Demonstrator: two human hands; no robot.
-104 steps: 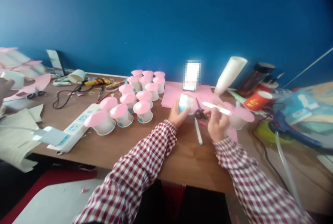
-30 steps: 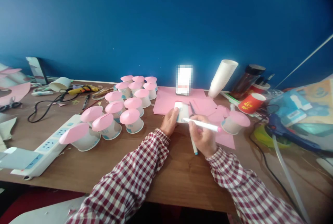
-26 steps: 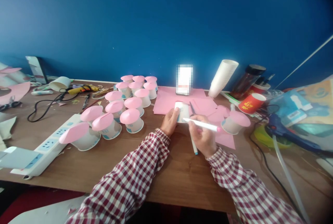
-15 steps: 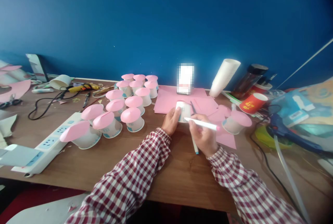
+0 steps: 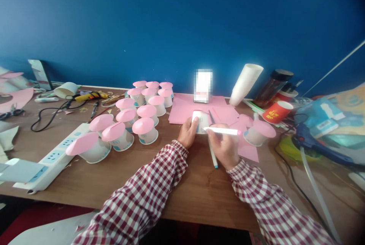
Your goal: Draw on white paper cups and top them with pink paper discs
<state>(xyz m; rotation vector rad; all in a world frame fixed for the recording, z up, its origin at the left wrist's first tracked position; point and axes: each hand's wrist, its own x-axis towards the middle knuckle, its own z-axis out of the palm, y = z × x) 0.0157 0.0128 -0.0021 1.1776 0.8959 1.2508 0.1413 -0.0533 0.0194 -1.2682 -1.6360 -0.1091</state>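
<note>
My left hand [image 5: 187, 132] is closed around the left side of a white paper cup [image 5: 201, 120], which stands upside down at the middle of the table. Between the fingers of my right hand [image 5: 225, 148] is a white marker pen [image 5: 224, 131] with a pink end; its tip points left, close to the cup's side. Whether the tip touches the cup I cannot tell. Below the cup, partly hidden by my right hand, lies another marker [image 5: 213, 155] with a blue end. Pink paper sheets [image 5: 182, 109] lie behind the cup.
Several upturned cups with pink paper tops [image 5: 145, 131] stand left, one more [image 5: 259, 133] right. A power strip [image 5: 58, 157] lies front left. Behind are a lit phone [image 5: 203, 85] and a leaning cup stack [image 5: 245, 83]. A red cup [image 5: 278, 112] and blue glue gun [image 5: 316, 148] are right.
The marker in my right hand has swung flatter, its pink end rising and its tip shifting slightly right. My left hand keeps its hold on the cup.
</note>
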